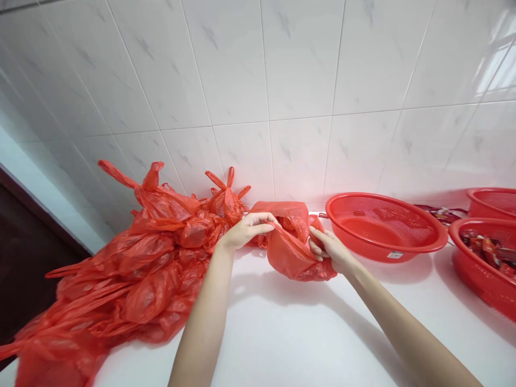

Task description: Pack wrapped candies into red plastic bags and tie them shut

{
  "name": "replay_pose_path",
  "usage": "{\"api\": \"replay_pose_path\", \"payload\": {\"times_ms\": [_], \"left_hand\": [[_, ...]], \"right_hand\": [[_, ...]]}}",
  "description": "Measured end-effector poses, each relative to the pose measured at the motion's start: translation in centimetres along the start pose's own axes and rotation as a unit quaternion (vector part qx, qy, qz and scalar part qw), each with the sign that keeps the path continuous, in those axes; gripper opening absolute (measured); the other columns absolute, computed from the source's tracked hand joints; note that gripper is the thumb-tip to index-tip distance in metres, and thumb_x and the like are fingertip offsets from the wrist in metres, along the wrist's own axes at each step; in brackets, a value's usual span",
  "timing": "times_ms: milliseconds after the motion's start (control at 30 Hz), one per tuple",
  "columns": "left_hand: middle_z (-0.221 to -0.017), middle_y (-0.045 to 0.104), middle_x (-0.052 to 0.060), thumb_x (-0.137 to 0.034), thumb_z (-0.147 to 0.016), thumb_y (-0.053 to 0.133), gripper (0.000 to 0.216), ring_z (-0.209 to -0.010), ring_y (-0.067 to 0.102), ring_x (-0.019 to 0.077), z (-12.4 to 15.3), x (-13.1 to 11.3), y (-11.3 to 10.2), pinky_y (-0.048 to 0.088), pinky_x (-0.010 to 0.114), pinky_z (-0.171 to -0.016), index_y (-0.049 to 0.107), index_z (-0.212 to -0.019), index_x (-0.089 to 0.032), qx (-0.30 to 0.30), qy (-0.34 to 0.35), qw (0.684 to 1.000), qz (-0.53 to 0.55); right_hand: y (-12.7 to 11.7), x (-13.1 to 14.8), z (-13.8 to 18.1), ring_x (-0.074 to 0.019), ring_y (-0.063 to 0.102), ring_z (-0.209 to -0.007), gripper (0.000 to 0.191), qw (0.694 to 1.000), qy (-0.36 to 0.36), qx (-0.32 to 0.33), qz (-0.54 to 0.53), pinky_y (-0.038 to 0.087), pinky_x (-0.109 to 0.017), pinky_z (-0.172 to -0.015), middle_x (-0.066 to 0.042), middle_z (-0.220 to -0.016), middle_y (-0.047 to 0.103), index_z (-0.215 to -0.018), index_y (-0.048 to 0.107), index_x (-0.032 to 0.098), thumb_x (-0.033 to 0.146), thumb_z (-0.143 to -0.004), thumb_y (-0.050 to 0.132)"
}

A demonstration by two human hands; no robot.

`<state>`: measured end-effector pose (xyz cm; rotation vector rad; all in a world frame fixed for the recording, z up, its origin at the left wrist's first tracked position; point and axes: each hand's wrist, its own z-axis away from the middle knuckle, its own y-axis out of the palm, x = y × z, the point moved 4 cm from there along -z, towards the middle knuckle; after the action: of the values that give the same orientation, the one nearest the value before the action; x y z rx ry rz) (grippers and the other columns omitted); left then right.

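A red plastic bag (292,255) hangs between my two hands just above the white table, its mouth partly open and its lower part bulging. My left hand (255,227) pinches the bag's rim on the left between thumb and fingers. On the right side, my right hand (327,248) is closed on the bunched edge of the same bag. What lies inside the bag is hidden by the red film. Close to my left hand rises a heap of tied red plastic bags (149,285). Right of my right hand stands a red perforated basket (379,248).
At the right edge, another red basket (478,282) holds small dark and red wrapped pieces. Behind it is a further red basket (489,200), with loose wrapped items (441,215) near the wall. A tiled wall (298,80) bounds the white table (282,338) at the back.
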<state>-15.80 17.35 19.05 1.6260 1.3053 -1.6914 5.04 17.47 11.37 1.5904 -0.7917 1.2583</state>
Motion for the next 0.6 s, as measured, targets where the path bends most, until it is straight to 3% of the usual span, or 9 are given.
{"api": "replay_pose_path", "payload": {"times_ms": [133,267,333,500,600], "left_hand": [[-0.081,0.063,0.001,-0.039,-0.083,0.063,0.024,-0.069,0.055,0.0117,-0.7,-0.4,2.6,0.045,0.024,-0.064,0.063,-0.087,-0.016,0.04,-0.024,0.998,-0.036],[-0.112,0.067,0.006,-0.029,-0.083,0.061,0.015,-0.077,0.058,0.012,-1.4,-0.5,4.7,0.046,0.025,-0.068,0.068,-0.086,-0.017,0.082,-0.002,0.986,-0.148],[-0.117,0.066,0.005,-0.026,-0.081,0.06,0.013,-0.083,0.059,0.0131,-1.6,-0.4,5.3,0.046,0.025,-0.071,0.07,-0.082,-0.017,0.086,0.011,0.974,-0.208],[-0.074,0.065,-0.001,-0.027,-0.081,0.056,0.019,-0.066,0.054,0.0131,-1.5,0.0,5.8,0.039,0.024,-0.06,0.073,-0.082,-0.018,0.096,-0.026,0.951,-0.291],[-0.066,0.062,-0.001,-0.027,-0.08,0.057,0.019,-0.06,0.051,0.0125,-1.5,0.0,5.5,0.036,0.024,-0.055,0.073,-0.078,-0.017,0.07,-0.046,0.951,-0.298]], "right_hand": [[1.7,-1.1,0.5,-0.0062,0.029,-0.038,0.046,0.995,0.054,0.04,0.076,0.021,-0.022,-0.039,0.006,-0.045,0.046,-0.064,0.046,0.021,0.056,-0.081,0.069],[2.3,-2.0,0.7,-0.0077,0.034,-0.036,0.027,0.983,0.08,0.07,0.149,0.024,-0.022,-0.037,0.003,-0.043,0.053,-0.068,0.053,0.02,0.038,-0.086,0.062],[2.3,-2.2,0.8,-0.0083,0.036,-0.036,0.018,0.977,0.085,0.077,0.178,0.026,-0.021,-0.037,0.003,-0.042,0.053,-0.067,0.055,0.019,0.026,-0.083,0.06],[2.0,-1.8,0.8,-0.0083,0.039,-0.039,0.011,0.97,0.079,0.1,0.205,0.031,-0.021,-0.04,0.004,-0.043,0.053,-0.066,0.055,0.019,0.018,-0.077,0.056],[1.8,-1.1,0.8,-0.0079,0.041,-0.043,0.005,0.972,0.068,0.116,0.194,0.034,-0.021,-0.045,0.004,-0.05,0.057,-0.075,0.057,0.019,0.023,-0.077,0.06]]}}
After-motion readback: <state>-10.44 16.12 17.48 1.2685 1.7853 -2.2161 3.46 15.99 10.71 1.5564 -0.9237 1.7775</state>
